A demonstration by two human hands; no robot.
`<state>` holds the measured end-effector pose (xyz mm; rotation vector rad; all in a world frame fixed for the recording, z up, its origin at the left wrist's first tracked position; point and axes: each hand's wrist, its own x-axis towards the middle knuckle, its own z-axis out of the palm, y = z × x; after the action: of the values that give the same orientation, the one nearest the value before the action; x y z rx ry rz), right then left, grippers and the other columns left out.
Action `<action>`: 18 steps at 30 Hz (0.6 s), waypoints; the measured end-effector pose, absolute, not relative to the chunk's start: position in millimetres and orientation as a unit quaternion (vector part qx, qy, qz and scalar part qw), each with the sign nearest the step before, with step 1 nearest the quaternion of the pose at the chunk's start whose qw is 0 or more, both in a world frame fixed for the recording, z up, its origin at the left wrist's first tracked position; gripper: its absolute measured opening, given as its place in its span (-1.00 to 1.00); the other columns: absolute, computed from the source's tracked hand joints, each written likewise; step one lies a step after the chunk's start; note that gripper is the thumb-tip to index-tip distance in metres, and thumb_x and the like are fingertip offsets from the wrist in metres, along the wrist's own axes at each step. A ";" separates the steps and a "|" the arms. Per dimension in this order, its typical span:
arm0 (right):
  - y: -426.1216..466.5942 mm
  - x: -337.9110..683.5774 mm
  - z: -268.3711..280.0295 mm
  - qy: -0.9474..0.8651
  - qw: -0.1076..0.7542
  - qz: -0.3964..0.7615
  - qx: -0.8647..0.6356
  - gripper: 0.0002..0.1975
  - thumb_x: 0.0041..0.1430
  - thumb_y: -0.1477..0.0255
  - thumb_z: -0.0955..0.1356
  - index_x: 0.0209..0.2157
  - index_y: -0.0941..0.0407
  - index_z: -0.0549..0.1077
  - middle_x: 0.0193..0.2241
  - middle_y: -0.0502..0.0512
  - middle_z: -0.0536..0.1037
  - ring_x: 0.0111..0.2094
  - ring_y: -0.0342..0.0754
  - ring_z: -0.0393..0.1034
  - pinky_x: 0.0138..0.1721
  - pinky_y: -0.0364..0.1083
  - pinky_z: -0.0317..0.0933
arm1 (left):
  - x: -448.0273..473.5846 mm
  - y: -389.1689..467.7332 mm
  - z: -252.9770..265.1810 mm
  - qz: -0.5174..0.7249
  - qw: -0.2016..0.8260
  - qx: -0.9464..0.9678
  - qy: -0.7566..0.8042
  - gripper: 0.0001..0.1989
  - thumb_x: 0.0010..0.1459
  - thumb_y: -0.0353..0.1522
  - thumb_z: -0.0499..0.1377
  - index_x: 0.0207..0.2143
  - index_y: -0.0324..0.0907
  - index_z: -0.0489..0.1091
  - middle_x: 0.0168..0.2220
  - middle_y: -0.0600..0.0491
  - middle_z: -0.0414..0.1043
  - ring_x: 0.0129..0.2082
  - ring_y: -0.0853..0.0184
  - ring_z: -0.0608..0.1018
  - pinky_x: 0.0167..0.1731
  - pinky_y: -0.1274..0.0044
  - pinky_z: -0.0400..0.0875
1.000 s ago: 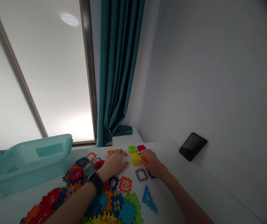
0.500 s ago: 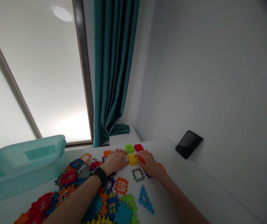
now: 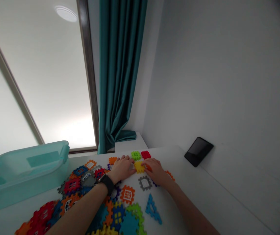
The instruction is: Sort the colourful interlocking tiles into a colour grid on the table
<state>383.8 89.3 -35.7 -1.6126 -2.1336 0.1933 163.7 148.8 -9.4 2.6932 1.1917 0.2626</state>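
"At twelve o'clock on the bench (image 3: 169,204), what's there?"

"Yellow block (image 3: 139,167). Left hand (image 3: 123,168) at nine, right hand (image 3: 156,171) at three, both half curled against it; I can't tell their grip. I'd press flat, gently."

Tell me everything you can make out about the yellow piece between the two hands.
The yellow piece is small and blocky, with toothed edges, and looks like plastic. It is on or just above the white table, nearer the camera than the lime-green piece. The left hand meets its left edge and the right hand its right. Fingers partly hide it; finer detail is too small to read.
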 end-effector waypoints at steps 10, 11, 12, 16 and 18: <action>89.8 384.2 -35.0 -0.775 0.222 0.080 -0.586 -0.69 0.21 0.56 0.29 -0.07 0.07 0.54 0.05 0.16 0.58 0.17 0.12 0.39 0.23 0.17 0.15 | 164.8 148.5 -10.1 0.086 0.084 0.909 0.398 -0.64 0.24 -0.14 0.18 0.02 -0.07 0.47 0.01 -0.11 0.50 0.09 -0.04 0.48 0.06 0.17 0.35; 90.0 384.4 -35.2 -0.775 0.223 0.080 -0.586 -0.69 0.21 0.57 0.29 -0.06 0.07 0.54 0.06 0.16 0.58 0.17 0.12 0.39 0.23 0.17 0.15 | 164.8 148.5 -10.3 0.086 0.084 0.909 0.398 -0.64 0.24 -0.14 0.18 0.02 -0.08 0.47 0.01 -0.11 0.50 0.09 -0.04 0.48 0.06 0.17 0.35; 90.3 384.6 -35.6 -0.774 0.223 0.080 -0.586 -0.68 0.21 0.57 0.29 -0.06 0.07 0.54 0.06 0.15 0.58 0.18 0.12 0.38 0.24 0.16 0.15 | 164.9 148.5 -10.5 0.086 0.083 0.909 0.399 -0.64 0.24 -0.14 0.18 0.02 -0.08 0.47 0.01 -0.11 0.50 0.09 -0.04 0.48 0.07 0.16 0.35; 91.6 384.9 -38.0 -0.772 0.227 0.079 -0.589 -0.69 0.20 0.56 0.30 -0.06 0.07 0.55 0.05 0.15 0.59 0.17 0.11 0.39 0.24 0.16 0.13 | 165.1 149.4 -11.4 0.084 0.083 0.908 0.401 -0.64 0.24 -0.13 0.17 0.02 -0.08 0.46 0.01 -0.10 0.49 0.10 -0.03 0.48 0.07 0.17 0.35; 91.8 384.9 -39.4 -0.771 0.230 0.076 -0.588 -0.69 0.19 0.56 0.31 -0.07 0.07 0.55 0.05 0.15 0.59 0.17 0.11 0.39 0.24 0.16 0.13 | 165.3 150.0 -11.8 0.083 0.084 0.908 0.403 -0.65 0.24 -0.13 0.18 0.01 -0.07 0.46 0.01 -0.09 0.50 0.10 -0.03 0.48 0.08 0.19 0.35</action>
<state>384.9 91.8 -39.4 -1.6189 -2.1218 0.2096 165.3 150.0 -11.8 2.7089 1.2018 0.2462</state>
